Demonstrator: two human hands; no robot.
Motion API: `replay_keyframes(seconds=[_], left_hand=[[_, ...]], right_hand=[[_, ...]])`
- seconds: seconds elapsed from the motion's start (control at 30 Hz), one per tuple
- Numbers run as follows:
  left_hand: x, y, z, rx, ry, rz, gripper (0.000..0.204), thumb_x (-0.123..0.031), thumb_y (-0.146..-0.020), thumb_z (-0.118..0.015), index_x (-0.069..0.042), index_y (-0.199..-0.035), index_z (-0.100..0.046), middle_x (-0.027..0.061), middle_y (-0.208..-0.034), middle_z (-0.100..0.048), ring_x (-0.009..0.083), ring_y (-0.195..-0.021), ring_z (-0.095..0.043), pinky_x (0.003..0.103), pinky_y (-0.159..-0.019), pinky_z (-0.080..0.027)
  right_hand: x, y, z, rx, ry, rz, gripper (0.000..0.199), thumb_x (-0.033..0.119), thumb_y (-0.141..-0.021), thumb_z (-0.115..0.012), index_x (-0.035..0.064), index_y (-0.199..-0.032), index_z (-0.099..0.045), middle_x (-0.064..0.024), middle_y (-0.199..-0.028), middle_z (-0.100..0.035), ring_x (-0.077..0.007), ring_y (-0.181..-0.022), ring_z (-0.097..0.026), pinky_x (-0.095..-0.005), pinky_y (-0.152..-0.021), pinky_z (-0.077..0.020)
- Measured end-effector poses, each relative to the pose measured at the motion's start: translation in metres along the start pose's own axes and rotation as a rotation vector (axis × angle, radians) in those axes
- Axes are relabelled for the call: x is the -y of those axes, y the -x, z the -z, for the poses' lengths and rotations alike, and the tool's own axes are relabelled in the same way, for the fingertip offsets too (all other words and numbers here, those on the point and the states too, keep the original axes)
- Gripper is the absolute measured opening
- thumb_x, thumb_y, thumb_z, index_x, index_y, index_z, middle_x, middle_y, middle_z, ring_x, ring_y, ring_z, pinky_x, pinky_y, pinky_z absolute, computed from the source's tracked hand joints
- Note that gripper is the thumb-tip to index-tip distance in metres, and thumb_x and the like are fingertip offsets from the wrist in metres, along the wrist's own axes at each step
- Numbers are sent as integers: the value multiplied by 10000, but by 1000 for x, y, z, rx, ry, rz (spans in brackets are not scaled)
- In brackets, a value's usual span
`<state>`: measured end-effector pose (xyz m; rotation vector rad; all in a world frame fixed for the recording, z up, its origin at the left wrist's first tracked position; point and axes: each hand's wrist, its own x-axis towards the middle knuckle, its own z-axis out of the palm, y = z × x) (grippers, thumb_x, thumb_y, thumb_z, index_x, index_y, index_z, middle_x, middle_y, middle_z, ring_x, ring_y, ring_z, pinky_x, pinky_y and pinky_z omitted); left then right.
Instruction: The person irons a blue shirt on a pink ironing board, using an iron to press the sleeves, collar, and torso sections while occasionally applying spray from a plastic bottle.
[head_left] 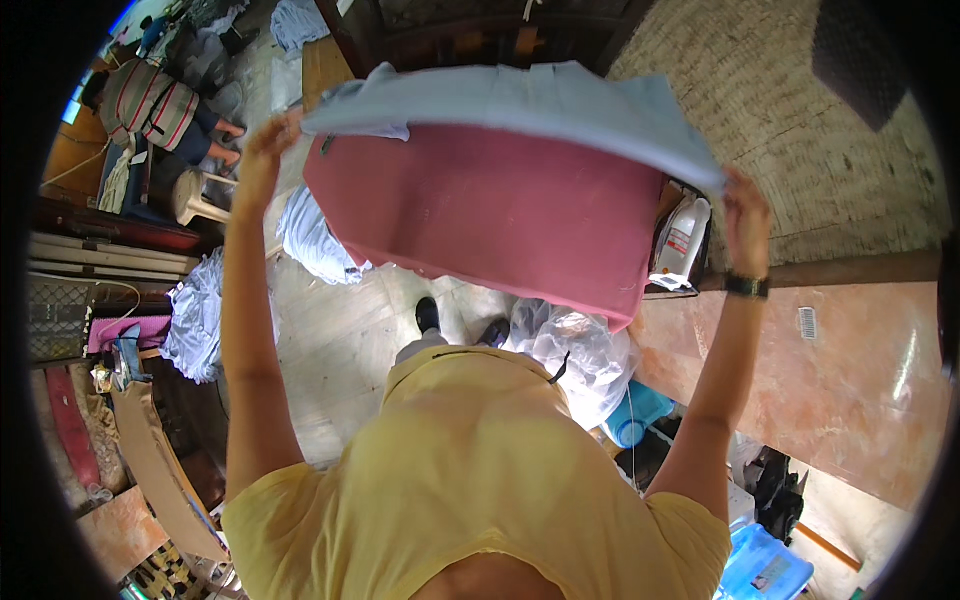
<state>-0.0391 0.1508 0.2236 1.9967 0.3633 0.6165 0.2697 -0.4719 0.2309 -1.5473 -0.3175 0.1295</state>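
A light blue-grey cloth (540, 95) is stretched wide between my two raised hands, its near edge blurred by motion. My left hand (275, 135) is closed on the cloth's left end. At its right end, my right hand (748, 215) grips the other corner; a dark band circles that wrist. Below the cloth lies a table with a dark red cover (490, 205). The cloth hides the table's far part. A small piece of pale blue fabric shows under the cloth near my left hand.
Beside the table's right end, a white bottle (684, 240) sits in a dark holder. Clear plastic bags (570, 350) lie near my feet. Bundles of pale blue fabric (195, 315) are at the left. A person (150, 105) bends over beside a stool (200, 198). A pinkish tabletop (800, 370) extends at right.
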Motion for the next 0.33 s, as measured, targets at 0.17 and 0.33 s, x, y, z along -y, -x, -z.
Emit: replay_keyframes(seconds=[0.17, 0.33], left_hand=[[132, 144, -64, 146, 314, 248, 222, 35, -907, -592, -34, -1091, -694, 16, -1073, -684, 110, -1013, -595, 268, -910, -451], [201, 218, -114, -31, -474, 361, 236, -37, -888, -661, -139, -1086, -736, 96, -1076, -714, 210, -1096, -595, 351, -1100, -301]], right_hand=[[-171, 119, 8, -101, 152, -173, 195, 34, -834, -587, -14, -966, -723, -43, -957, -710, -98, -851, -592, -245, -812, -455], [-231, 170, -31, -127, 396, -278, 215, 40, -876, -555, 51, -987, -740, -47, -957, -708, -102, -860, -612, -237, -823, -460]])
